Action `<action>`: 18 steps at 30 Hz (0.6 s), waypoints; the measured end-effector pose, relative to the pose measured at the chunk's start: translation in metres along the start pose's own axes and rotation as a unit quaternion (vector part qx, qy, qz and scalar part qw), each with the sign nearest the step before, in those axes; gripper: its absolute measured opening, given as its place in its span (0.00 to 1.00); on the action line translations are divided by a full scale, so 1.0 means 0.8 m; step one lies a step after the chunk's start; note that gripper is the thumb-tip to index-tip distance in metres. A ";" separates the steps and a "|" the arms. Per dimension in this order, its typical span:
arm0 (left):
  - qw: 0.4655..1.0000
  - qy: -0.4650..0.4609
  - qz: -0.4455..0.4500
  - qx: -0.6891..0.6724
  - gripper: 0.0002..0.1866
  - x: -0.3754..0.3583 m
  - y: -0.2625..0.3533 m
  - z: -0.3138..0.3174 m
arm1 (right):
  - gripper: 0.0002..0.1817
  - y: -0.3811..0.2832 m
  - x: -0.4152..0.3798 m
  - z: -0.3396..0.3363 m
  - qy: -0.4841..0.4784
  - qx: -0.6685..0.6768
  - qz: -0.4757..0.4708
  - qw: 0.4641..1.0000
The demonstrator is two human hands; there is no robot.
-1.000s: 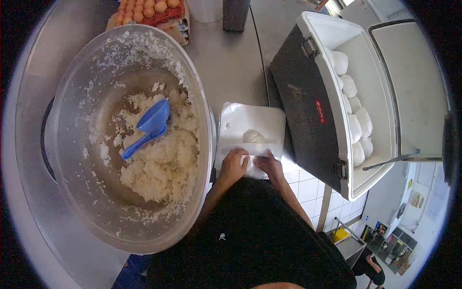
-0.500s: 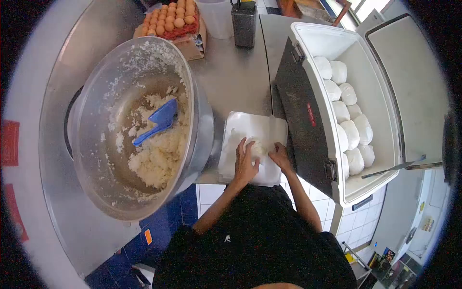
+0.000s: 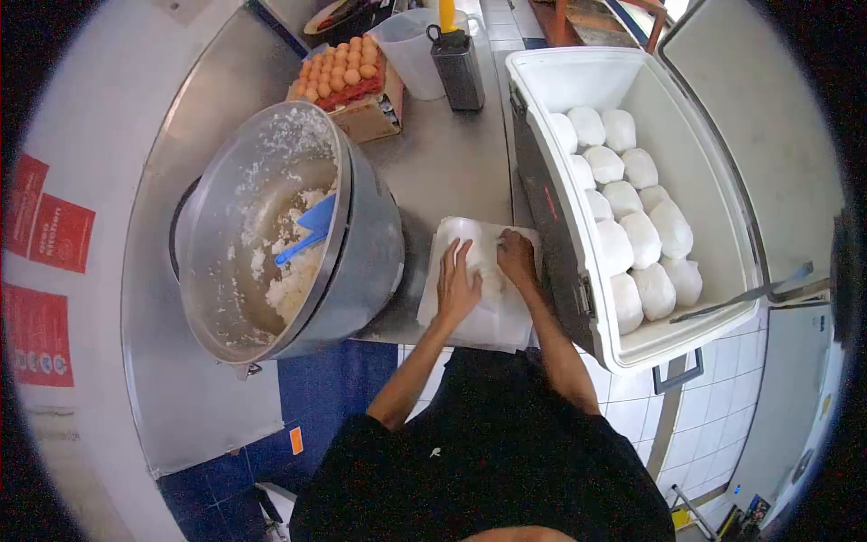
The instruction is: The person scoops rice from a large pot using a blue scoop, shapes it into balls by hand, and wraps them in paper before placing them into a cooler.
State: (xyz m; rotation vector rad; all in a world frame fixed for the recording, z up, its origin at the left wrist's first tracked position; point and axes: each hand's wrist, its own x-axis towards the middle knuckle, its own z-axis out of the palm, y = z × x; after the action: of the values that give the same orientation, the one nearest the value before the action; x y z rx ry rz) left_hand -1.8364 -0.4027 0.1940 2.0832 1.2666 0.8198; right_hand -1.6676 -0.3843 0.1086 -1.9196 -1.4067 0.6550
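A stack of white paper sheets [image 3: 442,307] lies at the counter's front edge. On it sits a pale mound of rice [image 3: 490,282], blurred and partly covered, perhaps by a fold of the top sheet. My left hand [image 3: 459,285] rests on the paper just left of the mound, fingers apart and stretched forward. At the stack's upper right, my right hand [image 3: 517,257] has its fingers curled down and closed on the paper's edge. To the left stands a big metal pot [image 3: 366,262] with cooked rice [image 3: 293,291] and a blue rice paddle [image 3: 312,230] inside.
On the right, an open cool box [image 3: 578,262] holds several white wrapped parcels [image 3: 643,239]. Behind the pot are a tray of eggs [image 3: 341,68] on a carton, a clear plastic tub [image 3: 411,54] and a black utensil holder [image 3: 458,72]. The metal counter [image 3: 442,163] runs between them.
My right hand has moved up along the paper's right side to the upper right corner. My left hand stays beside the mound. The whole view has shifted as my head moved.
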 end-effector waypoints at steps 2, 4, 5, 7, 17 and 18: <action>0.973 -0.052 0.097 0.204 0.37 0.038 -0.038 -0.007 | 0.07 -0.061 -0.054 -0.057 0.030 0.059 -0.049 0.997; 0.947 -0.099 0.137 0.272 0.32 0.069 -0.038 -0.023 | 0.06 -0.068 -0.095 -0.069 0.024 0.045 -0.126 0.991; 0.913 -0.152 0.175 0.335 0.28 0.071 -0.038 -0.030 | 0.06 -0.063 -0.114 -0.067 0.016 0.044 -0.125 0.991; 0.922 -0.196 0.175 0.284 0.21 0.066 -0.041 -0.039 | 0.08 -0.050 -0.144 -0.065 0.034 0.024 -0.101 0.994; 0.953 -0.152 0.227 0.129 0.07 -0.028 -0.109 -0.034 | 0.22 0.006 -0.183 -0.030 -0.103 -0.120 -0.145 0.977; 0.958 -0.144 0.221 0.109 0.06 -0.031 -0.125 -0.026 | 0.22 0.009 -0.183 -0.026 -0.120 -0.111 -0.145 0.976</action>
State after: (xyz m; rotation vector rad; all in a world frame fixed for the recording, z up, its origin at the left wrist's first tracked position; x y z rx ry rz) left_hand -1.9174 -0.3826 0.1300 2.6053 0.7720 0.5408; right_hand -1.6912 -0.5298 0.1188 -1.7894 -1.9401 0.6241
